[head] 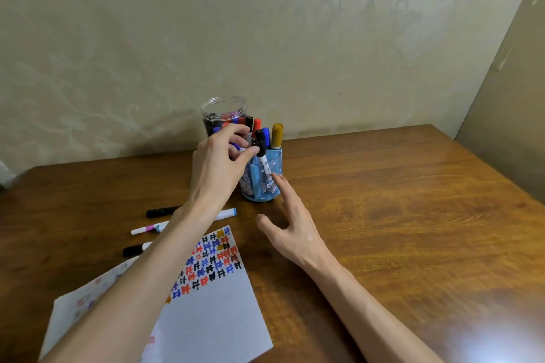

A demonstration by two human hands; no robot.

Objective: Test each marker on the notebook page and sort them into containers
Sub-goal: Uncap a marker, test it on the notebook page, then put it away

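Marker (263,163), black-capped white plastic: light, stiff, slick. Left fingers (251,153) pinch it at the cap over the blue plastic holder (276,163); my right fingers (280,183) spread, empty.

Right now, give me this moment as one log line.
left hand: pinches black-capped marker | marker: standing in blue holder | right hand: open beside holder

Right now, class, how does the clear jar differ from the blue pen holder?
The clear jar is colourless; the blue pen holder is tinted blue. The jar stands farther back; the holder is nearer, where the left hand pinches a black-capped marker. Both stand upright, holding markers.
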